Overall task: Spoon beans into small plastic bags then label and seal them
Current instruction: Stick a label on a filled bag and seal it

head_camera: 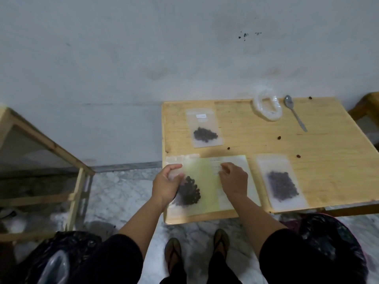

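Note:
Three small clear bags of dark beans lie on a wooden table. One bag at the back carries a white label. Another bag lies at the front right. The third bag rests on a yellow-green sheet at the front left, and my left hand grips its upper left part. My right hand rests, fingers bent, on a white label sheet beside it. A metal spoon and a crumpled clear bag lie at the table's back.
A few loose beans are scattered on the table. A wooden frame stands to the left. Black plastic sacks sit at the lower left and lower right. A wooden chair shows at the right edge.

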The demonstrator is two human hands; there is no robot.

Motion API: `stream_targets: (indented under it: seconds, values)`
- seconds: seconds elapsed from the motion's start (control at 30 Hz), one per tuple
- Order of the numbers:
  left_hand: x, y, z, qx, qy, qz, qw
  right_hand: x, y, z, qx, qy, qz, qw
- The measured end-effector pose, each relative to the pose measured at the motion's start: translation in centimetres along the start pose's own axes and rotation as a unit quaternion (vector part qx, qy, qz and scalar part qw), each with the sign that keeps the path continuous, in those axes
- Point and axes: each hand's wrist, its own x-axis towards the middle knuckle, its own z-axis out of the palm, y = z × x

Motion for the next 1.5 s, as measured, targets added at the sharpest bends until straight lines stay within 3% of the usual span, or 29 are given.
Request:
stream_targets:
  seconds: [0.4, 0.67, 1.03, 1.2, 1.37, 1.5]
  values:
    - [0.8, 0.7, 0.7, -0.025, -0.033, -0.01, 0.999, -0.3, -0.8, -0.5, 0.048, 0.036, 0.011, 0.998]
    - [0.7, 4.7, 1.1, -0.007, -0.039, 0.064, 0.997, 0.4, -6.2, -3.9, 0.106, 0.094, -0.136, 0.981]
    - [-0.5, 8.3, 0.4, -0.031, -0.069, 0.168, 0.983, -0.1, -9.2, -4.8, 0.114, 0.062, -0.171, 0.977]
    - [-0.7, 8.5, 0.1, -0.053, -0.08, 0.151, 0.984, -0.4, -9.5, -4.9, 0.11, 0.064, -0.186, 0.974]
    - [-0.7, 8.6, -0.7, -0.094, -0.057, 0.138, 0.984, -1.1, -9.6, -5.1, 0.119, 0.093, -0.167, 0.974]
    - [-0.5, 8.9, -1.6, -0.121, -0.048, 0.134, 0.982, -1.9, -9.5, -4.8, 0.213, 0.076, -0.104, 0.969]
